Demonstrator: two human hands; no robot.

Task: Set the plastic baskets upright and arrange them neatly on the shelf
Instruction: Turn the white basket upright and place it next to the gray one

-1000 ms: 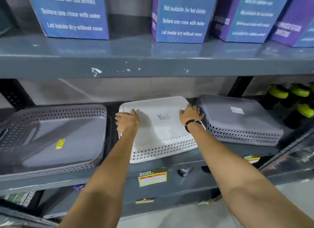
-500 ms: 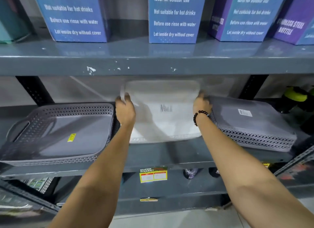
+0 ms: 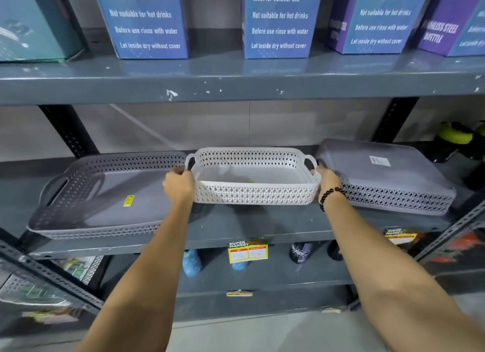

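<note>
A white perforated basket [image 3: 252,194] is upright, its open side up, over the middle of the grey shelf [image 3: 236,228]. My left hand [image 3: 179,185] grips its left end by the handle. At the right end my right hand [image 3: 326,181], with a black bead bracelet on the wrist, holds the other handle. To the left lies a stack of grey baskets [image 3: 105,194], open side up, with a yellow sticker inside. On the right a grey basket [image 3: 388,176] lies upside down with a white label on its bottom.
The upper shelf [image 3: 236,81] hangs low over the baskets and carries blue and purple bottle boxes [image 3: 278,21]. Green-capped black bottles [image 3: 456,141] stand at the far right. A yellow price tag [image 3: 248,250] hangs on the shelf edge; more bottles sit below.
The white basket lay upside down, was tipped up on edge, and now sits open side up in both hands. Neither grey basket moved.
</note>
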